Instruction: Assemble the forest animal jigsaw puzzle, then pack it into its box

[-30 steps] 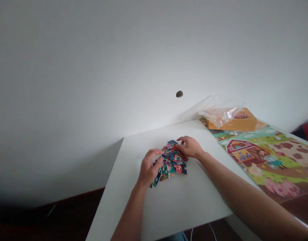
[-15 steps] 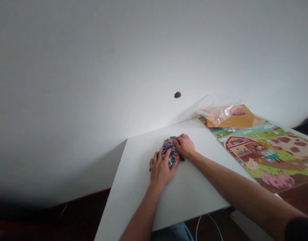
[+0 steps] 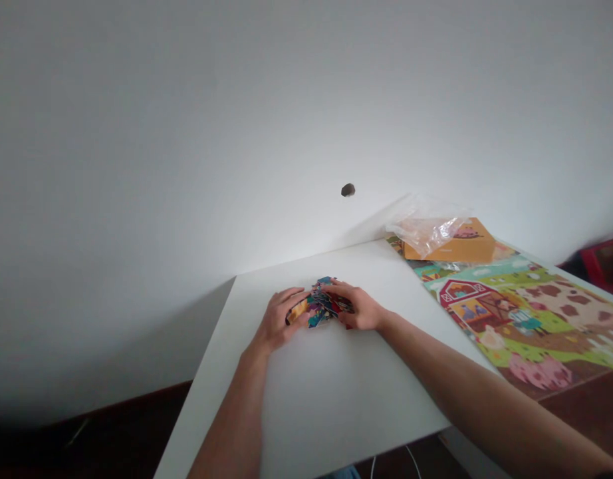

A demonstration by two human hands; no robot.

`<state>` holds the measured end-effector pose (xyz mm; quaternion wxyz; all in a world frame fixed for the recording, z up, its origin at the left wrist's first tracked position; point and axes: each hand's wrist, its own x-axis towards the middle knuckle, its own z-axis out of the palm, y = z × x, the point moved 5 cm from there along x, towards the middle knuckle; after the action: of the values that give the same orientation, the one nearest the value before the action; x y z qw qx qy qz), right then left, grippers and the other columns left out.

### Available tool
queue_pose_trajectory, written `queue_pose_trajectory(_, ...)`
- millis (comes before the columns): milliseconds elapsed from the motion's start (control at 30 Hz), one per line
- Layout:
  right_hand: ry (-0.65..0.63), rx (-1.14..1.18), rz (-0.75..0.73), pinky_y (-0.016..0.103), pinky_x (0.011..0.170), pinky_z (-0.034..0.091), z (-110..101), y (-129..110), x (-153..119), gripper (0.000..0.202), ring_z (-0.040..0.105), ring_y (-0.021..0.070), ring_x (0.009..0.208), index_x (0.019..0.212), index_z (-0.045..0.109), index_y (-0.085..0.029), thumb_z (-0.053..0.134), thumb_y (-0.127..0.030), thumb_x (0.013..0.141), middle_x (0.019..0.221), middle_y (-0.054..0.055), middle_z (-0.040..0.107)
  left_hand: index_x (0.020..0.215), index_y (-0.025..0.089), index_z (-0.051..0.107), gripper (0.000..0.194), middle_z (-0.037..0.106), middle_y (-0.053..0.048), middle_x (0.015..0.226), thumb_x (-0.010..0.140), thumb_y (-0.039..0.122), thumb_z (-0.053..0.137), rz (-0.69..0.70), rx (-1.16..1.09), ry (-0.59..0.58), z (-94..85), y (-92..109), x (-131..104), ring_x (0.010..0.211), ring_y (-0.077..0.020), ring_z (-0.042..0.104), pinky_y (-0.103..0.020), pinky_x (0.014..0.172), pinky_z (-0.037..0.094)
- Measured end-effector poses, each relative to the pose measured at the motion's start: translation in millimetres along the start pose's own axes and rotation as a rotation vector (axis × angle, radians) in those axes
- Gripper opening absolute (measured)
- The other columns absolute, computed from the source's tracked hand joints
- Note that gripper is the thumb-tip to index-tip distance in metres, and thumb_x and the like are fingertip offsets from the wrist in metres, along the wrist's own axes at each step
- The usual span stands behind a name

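A loose pile of colourful puzzle pieces point(image 3: 317, 307) lies on the white table point(image 3: 306, 392), several of them overlapping and tilted. My left hand point(image 3: 281, 318) curves round the pile's left side, its fingers over the edge pieces and its thumb near the front. From the right, my right hand point(image 3: 355, 306) wraps its fingers over the top and right of the pile, with the thumb low at the front. Both hands press the pieces between them. The pieces under the fingers are partly hidden.
A farm-scene puzzle picture point(image 3: 526, 319) covers the table's right side. Behind it stands an orange box point(image 3: 466, 246) with a crumpled clear plastic bag point(image 3: 426, 226) on it. A white wall point(image 3: 187, 133) with a small hole point(image 3: 348, 190) rises along the back edge.
My left hand has moved from on top of the pile to its left side, and my right hand has closed over its right. The pieces are bunched differently. The view has shifted slightly.
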<state>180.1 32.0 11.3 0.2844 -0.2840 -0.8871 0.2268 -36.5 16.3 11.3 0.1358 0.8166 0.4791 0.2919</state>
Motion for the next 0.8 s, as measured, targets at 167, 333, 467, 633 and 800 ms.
queue_pose_trajectory(167, 0.140, -0.377, 0.530, 0.072, 0.110, 0.002, 15, -4, -5, 0.088, 0.012, 0.0461, 0.146, 0.151, 0.035, -0.014, 0.049, -0.069, 0.084, 0.157, 0.023, 0.025, 0.129, 0.033, 0.062, 0.047, 0.052, -0.011, 0.145, 0.087, 0.051, 0.057, -0.331, 0.095, 0.158, 3.7, -23, -6, 0.139, -0.0367, 0.037, -0.061, 0.114, 0.015)
queue_pose_trajectory(333, 0.180, -0.444, 0.681, 0.072, 0.108, 0.009, 45, -26, -13, 0.092, 0.013, 0.0484, 0.145, 0.155, 0.025, -0.015, 0.034, -0.075, 0.086, 0.158, 0.026, 0.021, 0.120, 0.036, 0.068, 0.039, 0.055, -0.006, 0.142, 0.083, 0.048, 0.061, -0.429, -0.117, 0.228, 18.3, -26, -3, 0.142, -0.0355, 0.033, -0.060, 0.116, 0.004)
queue_pose_trajectory(467, 0.144, -0.394, 0.580, 0.067, 0.109, 0.015, 41, -25, -7, 0.088, 0.022, 0.0461, 0.141, 0.154, 0.029, -0.021, 0.037, -0.076, 0.085, 0.154, 0.021, 0.031, 0.089, 0.027, 0.078, 0.026, 0.067, -0.006, 0.123, 0.080, 0.042, 0.058, -0.437, -0.413, 0.362, 5.8, -30, -3, 0.127, -0.0304, 0.051, -0.046, 0.115, 0.027)
queue_pose_trajectory(633, 0.107, -0.370, 0.502, 0.062, 0.110, 0.018, 32, -19, -3, 0.086, 0.028, 0.0426, 0.137, 0.152, 0.032, -0.023, 0.047, -0.071, 0.083, 0.151, 0.017, 0.035, 0.066, 0.023, 0.073, 0.020, 0.068, -0.010, 0.113, 0.075, 0.038, 0.064, -0.359, -0.121, 0.268, -13.8, -19, -10, 0.112, -0.0308, 0.059, -0.044, 0.107, 0.038)
queue_pose_trajectory(800, 0.075, -0.363, 0.510, 0.060, 0.110, 0.019, 31, -18, -4, 0.088, 0.026, 0.0411, 0.137, 0.153, 0.029, -0.024, 0.054, -0.067, 0.080, 0.152, 0.017, 0.033, 0.082, 0.024, 0.070, 0.018, 0.065, -0.011, 0.118, 0.068, 0.034, 0.073, -0.237, 0.140, 0.126, -6.3, -3, -17, 0.119, -0.0341, 0.054, -0.048, 0.104, 0.039)
